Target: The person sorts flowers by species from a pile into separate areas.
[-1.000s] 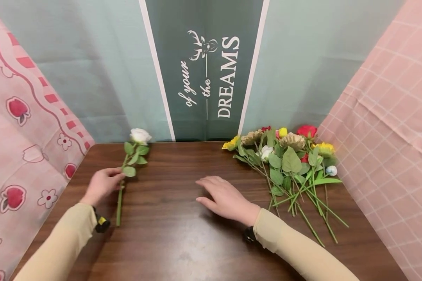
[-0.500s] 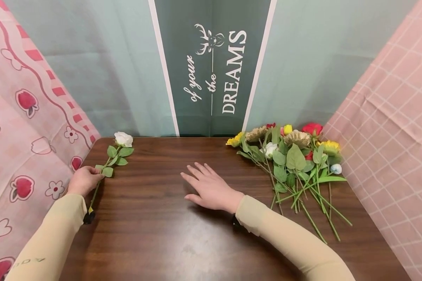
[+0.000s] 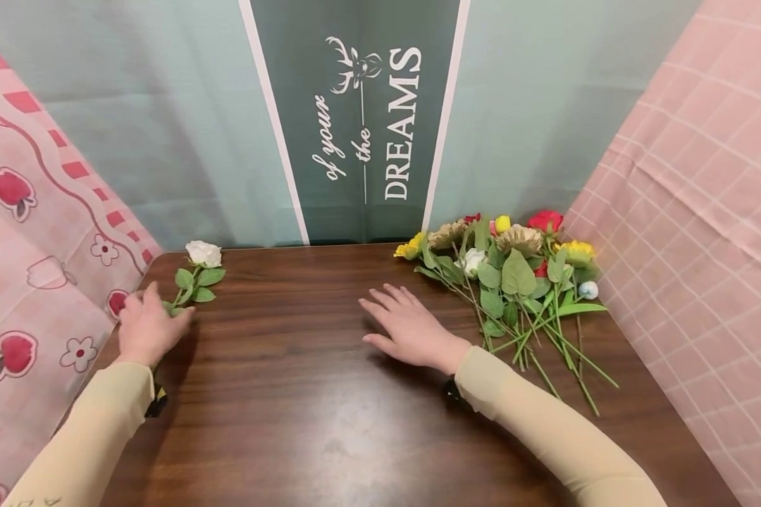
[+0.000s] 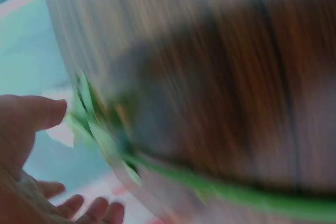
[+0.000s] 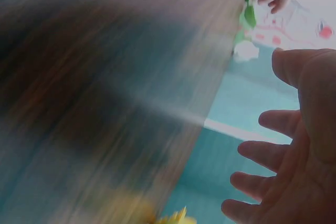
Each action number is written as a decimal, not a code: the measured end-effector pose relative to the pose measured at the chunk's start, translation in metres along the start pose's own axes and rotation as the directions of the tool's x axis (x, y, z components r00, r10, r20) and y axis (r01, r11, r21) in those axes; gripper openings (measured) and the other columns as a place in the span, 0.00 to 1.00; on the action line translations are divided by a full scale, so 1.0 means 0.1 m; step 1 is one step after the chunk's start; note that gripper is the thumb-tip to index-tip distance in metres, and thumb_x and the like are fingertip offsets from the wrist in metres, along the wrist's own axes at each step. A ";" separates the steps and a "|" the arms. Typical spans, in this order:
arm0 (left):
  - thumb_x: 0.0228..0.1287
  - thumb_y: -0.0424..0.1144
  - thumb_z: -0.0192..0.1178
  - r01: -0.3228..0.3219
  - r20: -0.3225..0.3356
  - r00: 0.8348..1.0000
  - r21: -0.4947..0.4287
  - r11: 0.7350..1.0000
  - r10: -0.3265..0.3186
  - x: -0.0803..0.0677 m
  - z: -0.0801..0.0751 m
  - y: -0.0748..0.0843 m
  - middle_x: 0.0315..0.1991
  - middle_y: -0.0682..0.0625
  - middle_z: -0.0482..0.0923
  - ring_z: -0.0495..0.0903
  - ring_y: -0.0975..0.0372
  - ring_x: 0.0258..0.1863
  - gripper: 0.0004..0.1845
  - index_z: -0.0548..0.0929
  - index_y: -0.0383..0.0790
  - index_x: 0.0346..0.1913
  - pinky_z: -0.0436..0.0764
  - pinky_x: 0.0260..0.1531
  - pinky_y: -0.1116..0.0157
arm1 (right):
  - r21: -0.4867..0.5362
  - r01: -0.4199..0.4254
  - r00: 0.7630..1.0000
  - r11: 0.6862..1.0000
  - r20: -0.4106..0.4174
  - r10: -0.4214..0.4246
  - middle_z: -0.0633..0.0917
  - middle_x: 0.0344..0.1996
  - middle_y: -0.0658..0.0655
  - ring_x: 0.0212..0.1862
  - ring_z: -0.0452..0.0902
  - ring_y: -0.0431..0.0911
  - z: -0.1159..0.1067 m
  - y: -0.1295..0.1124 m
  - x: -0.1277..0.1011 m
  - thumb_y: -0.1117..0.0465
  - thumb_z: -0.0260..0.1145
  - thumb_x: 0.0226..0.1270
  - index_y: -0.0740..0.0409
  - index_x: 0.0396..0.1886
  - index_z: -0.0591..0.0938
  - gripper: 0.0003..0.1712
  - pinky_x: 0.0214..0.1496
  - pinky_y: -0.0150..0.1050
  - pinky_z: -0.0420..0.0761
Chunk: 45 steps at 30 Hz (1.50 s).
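Note:
A white rose (image 3: 203,254) with green leaves lies at the table's far left corner. My left hand (image 3: 151,329) is over its stem with thumb and fingers spread, and part of the stem is hidden beneath it. In the left wrist view the green stem (image 4: 236,195) runs along the table, apart from the parted fingers of the left hand (image 4: 31,150). Above the middle of the table my right hand (image 3: 412,329) has its fingers extended and holds nothing. The right wrist view shows that hand (image 5: 294,156) with the fingers spread.
On the right of the wooden table (image 3: 279,408) lies a pile of flowers, with a red rose (image 3: 545,221), a yellow flower (image 3: 573,252) and another white rose (image 3: 472,261) among several leafy stems. Patterned cloths (image 3: 666,211) line the sides, and a green cloth (image 3: 184,141) hangs at the back.
My left hand has carried the white rose leftward, then let go of its stem and spread its fingers. The right hand's fingers have spread over the table. The head view has shifted slightly.

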<state>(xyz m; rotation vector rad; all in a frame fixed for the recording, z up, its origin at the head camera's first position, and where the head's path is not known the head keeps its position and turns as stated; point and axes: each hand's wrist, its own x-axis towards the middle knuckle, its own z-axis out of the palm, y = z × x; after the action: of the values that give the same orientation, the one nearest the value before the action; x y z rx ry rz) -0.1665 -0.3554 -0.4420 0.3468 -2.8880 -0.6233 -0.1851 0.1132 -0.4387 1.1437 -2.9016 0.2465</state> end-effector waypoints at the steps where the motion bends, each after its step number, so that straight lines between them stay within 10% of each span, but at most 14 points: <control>1: 0.67 0.50 0.65 -0.056 -0.017 0.998 0.007 0.998 0.056 -0.01 0.04 0.08 0.66 0.15 0.54 0.58 0.21 0.60 0.48 0.54 0.21 0.75 0.63 0.55 0.26 | 0.012 -0.017 1.000 1.000 -0.014 0.017 0.64 0.78 0.58 0.79 0.51 0.59 -0.02 0.05 -0.03 0.37 0.57 0.77 0.50 0.80 0.64 0.40 0.80 0.56 0.46; 9: 0.70 0.52 0.65 -0.468 0.068 0.882 0.025 0.883 0.466 -0.24 0.42 1.03 0.77 0.26 0.51 0.53 0.31 0.73 0.48 0.53 0.31 0.80 0.50 0.72 0.34 | 0.086 -0.158 0.976 0.984 -0.136 0.169 0.76 0.68 0.60 0.70 0.68 0.58 -0.23 0.55 -0.41 0.43 0.61 0.77 0.56 0.72 0.75 0.33 0.73 0.59 0.64; 16: 0.72 0.60 0.59 -0.688 0.203 0.715 0.040 0.724 0.669 -0.55 0.73 1.74 0.81 0.37 0.50 0.51 0.40 0.78 0.45 0.56 0.40 0.82 0.48 0.76 0.41 | 0.181 -0.297 0.923 0.937 -0.198 0.331 0.85 0.55 0.62 0.59 0.78 0.59 -0.38 0.97 -0.80 0.54 0.60 0.79 0.60 0.59 0.84 0.19 0.62 0.59 0.75; 23: 0.73 0.61 0.57 -0.810 0.258 0.568 0.008 0.586 0.782 -0.81 0.88 2.26 0.82 0.41 0.49 0.51 0.45 0.79 0.43 0.55 0.46 0.82 0.49 0.77 0.45 | 0.290 -0.427 0.854 0.856 -0.182 0.488 0.86 0.47 0.64 0.40 0.82 0.54 -0.46 1.22 -1.13 0.63 0.58 0.78 0.64 0.54 0.84 0.14 0.40 0.54 0.80; 32: 0.74 0.64 0.52 -0.901 0.338 0.407 -0.006 0.434 0.849 -1.11 1.14 2.72 0.82 0.43 0.47 0.49 0.48 0.80 0.43 0.53 0.48 0.83 0.45 0.78 0.48 | 0.338 -0.462 0.863 0.820 -0.039 0.503 0.87 0.31 0.53 0.29 0.78 0.44 -0.39 1.17 -1.20 0.60 0.68 0.71 0.58 0.38 0.86 0.06 0.34 0.45 0.78; 36: 0.75 0.65 0.51 -0.921 0.341 0.367 0.002 0.390 0.865 -1.23 1.26 2.87 0.81 0.43 0.51 0.51 0.48 0.79 0.42 0.55 0.47 0.82 0.48 0.77 0.47 | 0.334 -0.467 0.867 0.819 -0.010 0.498 0.85 0.27 0.50 0.28 0.77 0.43 -0.33 1.14 -1.18 0.60 0.71 0.68 0.56 0.33 0.85 0.05 0.32 0.42 0.77; 45: 0.74 0.65 0.51 -0.930 0.342 0.340 -0.015 0.366 0.876 -1.44 1.40 3.16 0.81 0.45 0.52 0.54 0.50 0.79 0.41 0.58 0.49 0.82 0.50 0.77 0.49 | 0.262 -0.509 0.853 0.820 0.021 0.522 0.81 0.23 0.49 0.24 0.73 0.44 -0.28 1.12 -1.19 0.55 0.73 0.66 0.54 0.26 0.81 0.12 0.28 0.41 0.74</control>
<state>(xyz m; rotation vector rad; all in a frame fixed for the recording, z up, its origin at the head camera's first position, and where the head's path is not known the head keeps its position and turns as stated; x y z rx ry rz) -0.1176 0.0157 -0.4505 -1.4361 -2.7207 -0.1601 -0.1755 0.2783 -0.4351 0.3116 -3.1339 0.6667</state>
